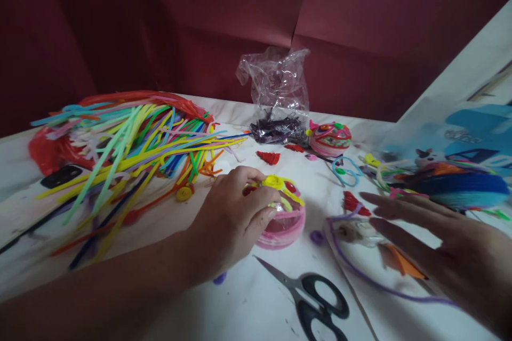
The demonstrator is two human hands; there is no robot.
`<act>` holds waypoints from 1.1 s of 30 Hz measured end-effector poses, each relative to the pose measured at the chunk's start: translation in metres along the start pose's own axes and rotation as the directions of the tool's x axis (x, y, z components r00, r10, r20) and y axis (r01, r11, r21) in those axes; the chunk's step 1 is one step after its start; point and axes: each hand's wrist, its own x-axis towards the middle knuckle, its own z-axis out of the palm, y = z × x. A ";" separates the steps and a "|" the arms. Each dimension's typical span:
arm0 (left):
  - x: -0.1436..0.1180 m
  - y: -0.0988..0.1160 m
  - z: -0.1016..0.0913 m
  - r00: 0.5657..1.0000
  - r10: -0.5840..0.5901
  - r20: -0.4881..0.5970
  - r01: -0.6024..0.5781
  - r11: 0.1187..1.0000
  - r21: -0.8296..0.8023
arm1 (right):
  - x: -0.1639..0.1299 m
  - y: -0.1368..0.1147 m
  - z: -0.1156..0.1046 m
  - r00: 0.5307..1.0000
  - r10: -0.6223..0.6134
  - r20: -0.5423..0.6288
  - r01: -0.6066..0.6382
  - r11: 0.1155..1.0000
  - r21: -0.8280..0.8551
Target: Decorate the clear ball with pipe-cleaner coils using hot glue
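My left hand (pixel 240 208) is closed around the side of a small round clear container (pixel 282 229) wrapped in pink pipe cleaner. Yellow coils and red pieces decorate its top, and the hand covers its left side. My right hand (pixel 434 240) is slightly blurred, its fingers stretched out and apart, holding nothing. Below its fingertips lie a red ridged piece (pixel 354 203) and a purple pipe cleaner (pixel 374 279) that curves across the table. An orange pointed piece (pixel 406 265) shows beside the palm. Black-handled scissors (pixel 306 298) lie with blades spread in front of the container.
Loose pipe cleaners (pixel 148 154) spill from a red plastic bag (pixel 42 149) on the left. A clear bag (pixel 280 88) with dark strands stands at the back, beside another decorated pink ball (pixel 330 141). A blue wrapped object (pixel 460 186) sits at the right.
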 end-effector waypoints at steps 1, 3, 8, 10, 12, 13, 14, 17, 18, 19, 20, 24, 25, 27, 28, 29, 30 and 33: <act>0.000 0.000 0.000 1.000 0.000 -0.001 0.000 1.000 0.000 | 0.005 -0.019 -0.003 0.990 -0.144 0.009 0.141 0.981 0.129; 0.000 0.000 0.000 1.000 0.006 -0.002 -0.006 1.000 0.004 | 0.015 -0.051 -0.003 0.939 -0.344 -0.024 0.338 0.905 0.258; 0.000 0.001 0.000 1.000 0.016 -0.010 -0.016 0.999 0.033 | 0.030 -0.079 0.006 0.890 -0.456 0.024 0.426 0.849 0.313; 0.000 0.000 0.000 1.000 0.020 -0.010 -0.019 0.999 0.043 | 0.031 -0.079 0.009 0.873 -0.487 0.001 0.465 0.834 0.298; 0.000 0.000 0.000 1.000 0.020 -0.010 -0.020 0.999 0.043 | 0.031 -0.079 0.011 0.863 -0.505 -0.023 0.493 0.829 0.266; 0.000 0.001 0.000 1.000 0.020 -0.010 -0.020 0.999 0.041 | 0.030 -0.079 0.012 0.859 -0.510 -0.030 0.501 0.829 0.250; 0.000 0.001 0.000 1.000 0.020 -0.012 -0.019 0.999 0.039 | 0.029 -0.079 0.012 0.858 -0.513 -0.032 0.505 0.829 0.240; -0.001 0.001 0.001 0.999 0.024 -0.023 -0.023 0.999 0.039 | 0.028 -0.078 0.015 0.859 -0.512 -0.017 0.501 0.832 0.239; -0.001 0.001 0.001 0.999 0.024 -0.024 -0.023 0.999 0.041 | 0.028 -0.078 0.015 0.858 -0.513 -0.015 0.501 0.831 0.242; -0.001 0.001 0.001 0.999 0.023 -0.027 -0.021 0.999 0.044 | 0.028 -0.078 0.015 0.860 -0.510 -0.017 0.498 0.832 0.245; -0.001 0.000 0.001 0.999 0.022 -0.027 -0.021 0.999 0.046 | 0.028 -0.078 0.016 0.861 -0.509 -0.020 0.497 0.831 0.250; -0.001 0.000 0.001 0.999 0.027 -0.022 -0.025 0.998 0.049 | 0.030 -0.079 0.016 0.855 -0.517 -0.033 0.509 0.826 0.242; -0.001 0.000 0.001 0.999 0.029 -0.021 -0.028 0.999 0.047 | 0.030 -0.080 0.016 0.855 -0.518 -0.035 0.511 0.826 0.237; 0.000 0.000 0.001 0.999 0.029 -0.019 -0.028 0.999 0.044 | 0.031 -0.081 0.017 0.852 -0.522 -0.039 0.516 0.825 0.231; 0.000 0.000 0.001 0.999 0.027 -0.017 -0.027 0.999 0.045 | 0.031 -0.081 0.017 0.852 -0.522 -0.042 0.517 0.825 0.229; 0.000 0.000 0.001 1.000 0.026 -0.016 -0.025 0.999 0.045 | 0.032 -0.081 0.017 0.852 -0.522 -0.044 0.517 0.825 0.227; 0.000 0.000 0.001 1.000 0.023 -0.016 -0.023 0.999 0.045 | 0.032 -0.081 0.017 0.851 -0.524 -0.041 0.519 0.825 0.225; 0.000 0.000 0.001 1.000 0.025 -0.019 -0.024 0.999 0.039 | 0.032 -0.082 0.016 0.850 -0.526 -0.023 0.518 0.827 0.218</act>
